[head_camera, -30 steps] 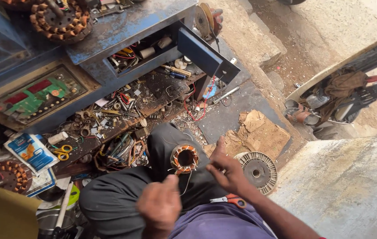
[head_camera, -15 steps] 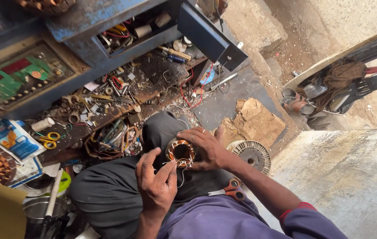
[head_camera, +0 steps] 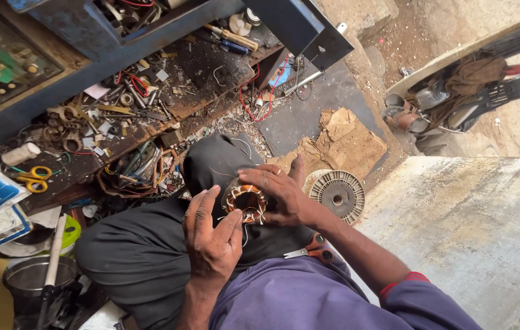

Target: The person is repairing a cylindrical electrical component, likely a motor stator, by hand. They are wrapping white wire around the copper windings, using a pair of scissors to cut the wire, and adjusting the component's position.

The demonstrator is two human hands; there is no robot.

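Both hands hold a small copper-wound stator (head_camera: 245, 201) on the person's knee — the left hand (head_camera: 211, 235) with fingers closed on its near side, the right hand (head_camera: 278, 192) with fingers curled over its top. Red-handled scissors (head_camera: 310, 249) lie on the lap, a round fan cover (head_camera: 337, 194) just beside.

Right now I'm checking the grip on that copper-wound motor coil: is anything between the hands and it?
Nothing visible. The left hand and right hand both touch the copper-wound coil directly, holding it over the lap. The red-handled scissors lie apart, beside the right forearm.
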